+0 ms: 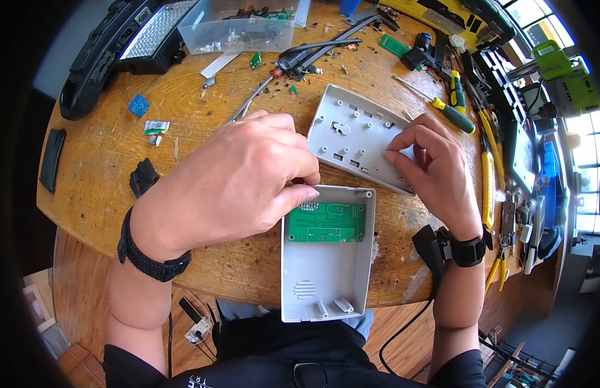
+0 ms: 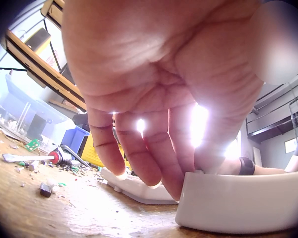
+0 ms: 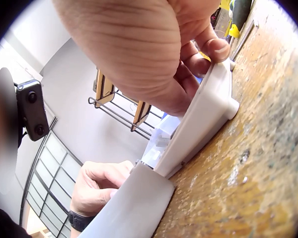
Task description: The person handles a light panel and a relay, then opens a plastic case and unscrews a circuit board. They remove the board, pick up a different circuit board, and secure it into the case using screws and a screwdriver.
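A deep light-grey plastic casing half (image 1: 326, 275) stands nearest the person, with a green circuit board (image 1: 326, 224) in its far end and a slotted round grille near the front. My left hand (image 1: 241, 171) pinches its far left corner, thumb at the rim and fingers bent down outside the wall (image 2: 238, 203). Just beyond lies a shallower grey cover (image 1: 351, 132), inner side up, with posts and slots. Over its right end is my right hand (image 1: 436, 161), fingers curled, thumb tip inside and one finger on the rim (image 3: 218, 74); I cannot tell whether it pinches anything.
A red-collared screwdriver (image 1: 274, 74) lies past the left hand. At the back stands a clear plastic bin (image 1: 238, 35) of scraps. Green-and-yellow screwdrivers (image 1: 452, 113) and a yellow knife (image 1: 487, 187) lie right. Small debris and a blue part (image 1: 139, 105) dot the wooden bench (image 1: 93, 174).
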### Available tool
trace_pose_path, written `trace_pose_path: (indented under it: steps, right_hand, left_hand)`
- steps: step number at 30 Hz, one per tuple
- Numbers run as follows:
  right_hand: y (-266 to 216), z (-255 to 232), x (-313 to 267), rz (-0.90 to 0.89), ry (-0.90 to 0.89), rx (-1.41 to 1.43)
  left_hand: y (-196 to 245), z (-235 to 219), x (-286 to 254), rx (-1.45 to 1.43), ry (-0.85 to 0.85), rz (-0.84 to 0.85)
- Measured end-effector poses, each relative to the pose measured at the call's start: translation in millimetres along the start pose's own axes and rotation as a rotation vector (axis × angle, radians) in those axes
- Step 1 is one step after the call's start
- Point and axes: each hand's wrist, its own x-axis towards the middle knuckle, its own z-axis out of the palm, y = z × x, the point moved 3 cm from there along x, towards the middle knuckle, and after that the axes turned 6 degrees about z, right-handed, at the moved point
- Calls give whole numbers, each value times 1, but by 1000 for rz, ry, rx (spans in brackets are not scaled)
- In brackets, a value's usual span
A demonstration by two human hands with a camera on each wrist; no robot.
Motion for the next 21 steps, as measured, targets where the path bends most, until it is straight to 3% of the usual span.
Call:
trace_pose_path:
  steps: [12,15,21]
  right_hand:
    - [-3,-6,-1,-86,153,45]
    - [2,-10,1,3,250,54]
    - [11,-7,5,-6,239,36]
  left_hand:
    - [7,3,-1,39,10,22]
    - [12,5,-1,57,0,24]
    - [19,9,0,67,-72,28]
